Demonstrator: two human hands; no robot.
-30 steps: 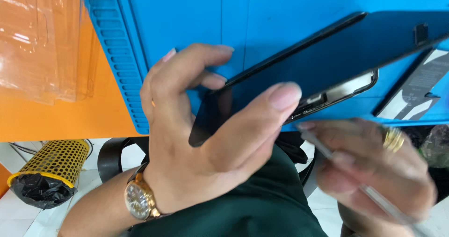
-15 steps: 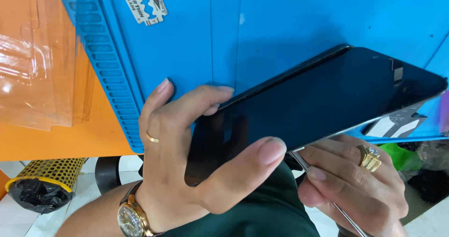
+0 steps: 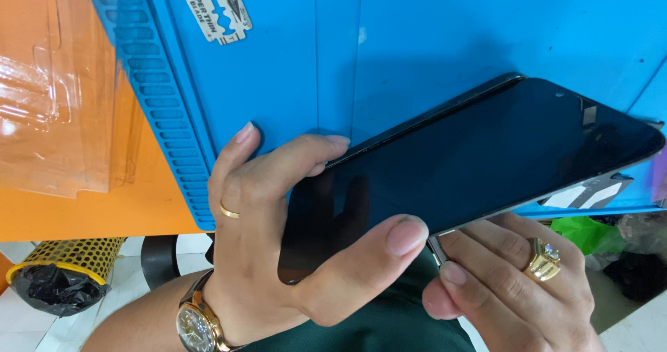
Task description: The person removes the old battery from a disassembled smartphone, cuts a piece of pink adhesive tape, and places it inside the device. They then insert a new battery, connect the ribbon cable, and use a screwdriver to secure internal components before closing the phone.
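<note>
Orange bench, blue repair mat [image 3: 292, 67]; razor blade [image 3: 214, 8] lies on the mat. Your left hand [image 3: 278, 255] clamps the smartphone [image 3: 472, 164] over the mat's near edge. Right hand [image 3: 507, 282] pinches its lower edge. Keep your grip steady; pry shallow.

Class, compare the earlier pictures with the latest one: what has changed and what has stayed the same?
The right hand rose to the phone's lower edge; its thin tool is now hidden. A razor blade came into view. The left hand still grips the phone over the blue mat.
</note>
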